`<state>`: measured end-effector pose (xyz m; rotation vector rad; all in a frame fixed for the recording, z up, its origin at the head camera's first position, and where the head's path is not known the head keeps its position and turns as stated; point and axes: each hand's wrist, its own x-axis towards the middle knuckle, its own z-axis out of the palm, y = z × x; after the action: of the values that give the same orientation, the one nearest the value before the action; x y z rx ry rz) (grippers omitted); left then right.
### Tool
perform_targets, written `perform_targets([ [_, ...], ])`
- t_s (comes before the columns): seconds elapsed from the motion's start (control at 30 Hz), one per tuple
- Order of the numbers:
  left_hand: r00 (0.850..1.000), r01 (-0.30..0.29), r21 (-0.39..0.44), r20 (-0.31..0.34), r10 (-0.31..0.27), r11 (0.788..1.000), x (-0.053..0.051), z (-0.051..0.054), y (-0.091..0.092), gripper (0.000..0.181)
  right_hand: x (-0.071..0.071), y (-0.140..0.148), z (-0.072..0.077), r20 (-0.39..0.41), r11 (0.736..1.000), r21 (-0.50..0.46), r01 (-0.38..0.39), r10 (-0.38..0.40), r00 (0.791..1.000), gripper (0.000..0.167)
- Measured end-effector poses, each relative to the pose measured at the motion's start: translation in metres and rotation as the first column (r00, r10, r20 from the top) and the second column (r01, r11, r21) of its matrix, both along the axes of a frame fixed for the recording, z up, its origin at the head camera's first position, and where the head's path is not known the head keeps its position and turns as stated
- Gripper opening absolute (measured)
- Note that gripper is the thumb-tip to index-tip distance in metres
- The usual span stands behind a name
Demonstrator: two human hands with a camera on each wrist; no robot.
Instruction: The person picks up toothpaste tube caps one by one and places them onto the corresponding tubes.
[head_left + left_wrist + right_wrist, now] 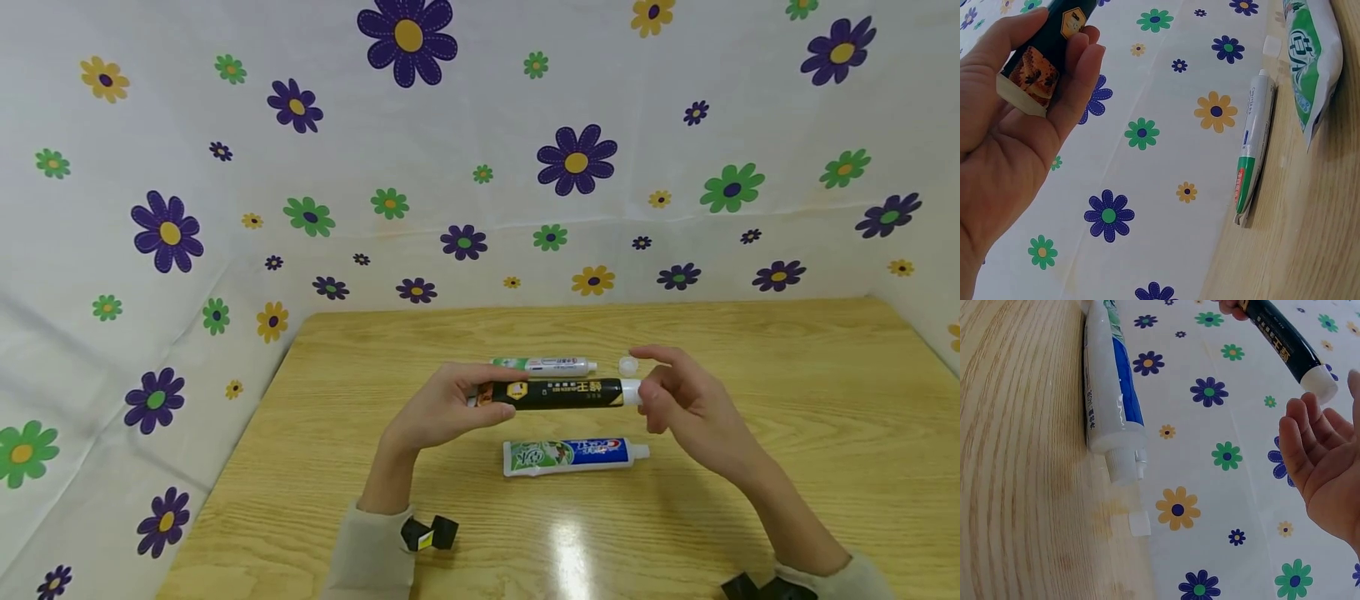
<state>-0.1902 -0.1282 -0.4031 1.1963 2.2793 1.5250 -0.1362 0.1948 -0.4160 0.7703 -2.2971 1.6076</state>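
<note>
My left hand [442,408] grips a black toothpaste tube [570,395] by its tail end, thumb on one side and fingers on the other. The tube is held level above the table, its white cap [1319,384] pointing right. Close to that cap is my right hand [697,412], its fingers loosely bent and not closed round anything. In the right wrist view its fingertips [1297,409] are just beside the cap; whether they touch it I cannot tell. Nearer me lies a green, blue and white toothpaste tube [566,457] with its cap on.
Behind the black tube lies a white and green toothpaste tube [558,366], its bare nozzle showing. A small white cap [628,365] rests right of that nozzle. The wooden table [337,533] ends at a flower-patterned cloth [442,175] at the back and sides.
</note>
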Motion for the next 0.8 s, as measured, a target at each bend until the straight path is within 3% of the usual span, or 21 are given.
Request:
perform_targets([
  [0.17,1.0,-0.008,0.0,0.006,0.008,1.0,-0.0001,-0.0014,-0.0009,0.036,0.0009,0.0014,-0.0008,-0.045,0.999,0.035,0.037,-0.035,0.998,0.068],
  [0.3,1.0,-0.011,0.001,0.004,0.011,1.0,0.0,-0.0013,-0.0011,0.037,0.0007,0.0016,-0.0009,-0.15,0.993,0.085,0.08,-0.066,0.987,0.08],
  [0.43,1.0,-0.011,0.004,0.005,0.011,1.0,-0.0003,-0.0011,-0.0016,0.037,-0.0002,0.0009,0.0,-0.232,0.988,0.133,0.081,-0.049,0.972,0.073],
  [0.67,1.0,-0.015,0.005,0.009,0.015,1.0,-0.0007,-0.0009,-0.0022,0.036,-0.0013,-0.0016,-0.0006,-0.264,0.988,0.153,0.014,0.028,0.964,0.055],
  [0.8,1.0,-0.016,0.004,0.007,0.016,1.0,-0.0002,-0.0008,-0.0023,0.037,-0.0011,-0.0021,-0.0009,-0.273,0.986,0.168,0.019,0.028,0.962,0.052],
])
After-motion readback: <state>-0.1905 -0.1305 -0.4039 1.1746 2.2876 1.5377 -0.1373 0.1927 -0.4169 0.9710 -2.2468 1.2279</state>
